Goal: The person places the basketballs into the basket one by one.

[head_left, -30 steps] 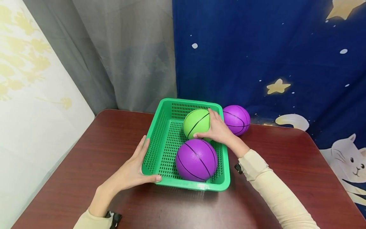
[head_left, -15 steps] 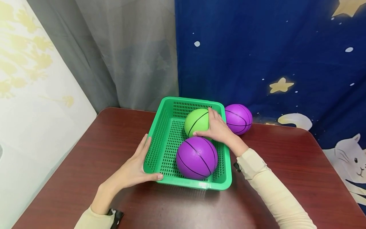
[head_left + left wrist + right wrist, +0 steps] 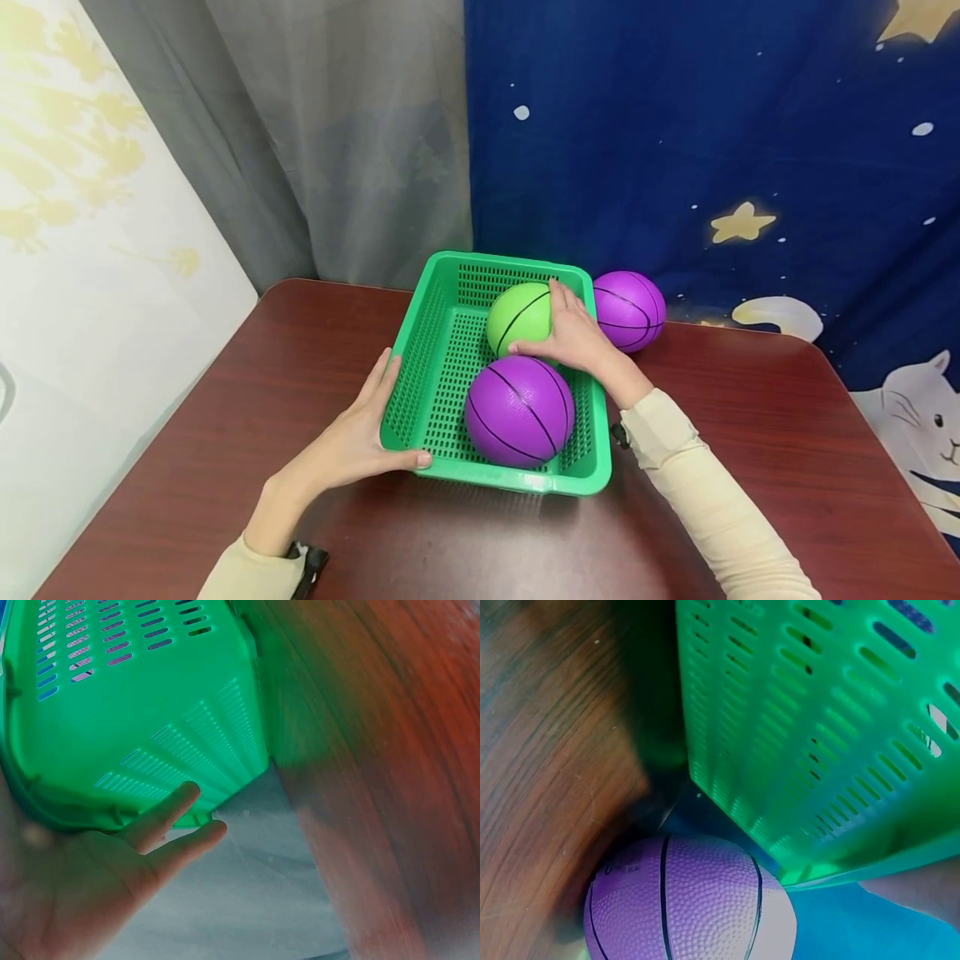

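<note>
Nearest, the left hand point(image 3: 356, 437) spreads wide at the near left corner of the green basket point(image 3: 498, 477), thumb on the near rim and fairly straight fingers along the outer left wall; it seems to steady the basket on the desk point(image 3: 450, 550) rather than clasp it. Inside, towards the near right corner, sits the larger purple ball point(image 3: 519, 410), kept from rolling off, I judge, by the walls. Just behind it, the right hand point(image 3: 577, 333) reaches over the basket's right side and grips the green ball point(image 3: 517, 319), thumb and fingers spread round its right side, probably because so round a thing needs a wide hold. Beyond the far right corner, another purple ball point(image 3: 628, 312) lies outside, just beside the basket, near the blue curtain point(image 3: 585, 167).
</note>
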The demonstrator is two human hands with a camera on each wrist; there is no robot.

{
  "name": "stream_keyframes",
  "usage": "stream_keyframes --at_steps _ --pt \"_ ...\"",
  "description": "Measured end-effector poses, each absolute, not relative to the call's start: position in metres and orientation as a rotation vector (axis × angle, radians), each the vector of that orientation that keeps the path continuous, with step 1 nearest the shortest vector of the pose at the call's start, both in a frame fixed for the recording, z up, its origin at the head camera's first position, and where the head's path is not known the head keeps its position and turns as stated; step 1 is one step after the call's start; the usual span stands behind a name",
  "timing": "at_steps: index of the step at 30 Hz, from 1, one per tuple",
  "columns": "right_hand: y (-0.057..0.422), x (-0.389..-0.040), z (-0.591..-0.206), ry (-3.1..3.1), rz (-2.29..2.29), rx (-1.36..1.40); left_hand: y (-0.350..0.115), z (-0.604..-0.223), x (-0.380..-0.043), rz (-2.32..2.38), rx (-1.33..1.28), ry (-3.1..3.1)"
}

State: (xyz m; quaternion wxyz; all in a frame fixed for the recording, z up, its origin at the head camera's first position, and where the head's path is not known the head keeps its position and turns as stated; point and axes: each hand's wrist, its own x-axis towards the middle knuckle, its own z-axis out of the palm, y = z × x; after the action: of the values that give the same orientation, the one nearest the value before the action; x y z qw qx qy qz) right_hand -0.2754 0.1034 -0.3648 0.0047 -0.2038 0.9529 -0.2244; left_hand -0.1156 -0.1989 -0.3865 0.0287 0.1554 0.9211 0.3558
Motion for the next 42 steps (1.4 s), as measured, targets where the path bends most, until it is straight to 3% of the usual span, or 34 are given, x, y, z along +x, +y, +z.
stream_keyframes --at_steps 16,42 --pt "0.11 -0.265 -0.357 2.941 -0.82 -0.594 -0.199 -0.385 -0.116 1.112 0.475 2.832" --pt "0.194 -0.279 -0.363 3.206 -1.116 -0.34 -0.198 -0.384 -0.114 1.112 0.474 2.833"
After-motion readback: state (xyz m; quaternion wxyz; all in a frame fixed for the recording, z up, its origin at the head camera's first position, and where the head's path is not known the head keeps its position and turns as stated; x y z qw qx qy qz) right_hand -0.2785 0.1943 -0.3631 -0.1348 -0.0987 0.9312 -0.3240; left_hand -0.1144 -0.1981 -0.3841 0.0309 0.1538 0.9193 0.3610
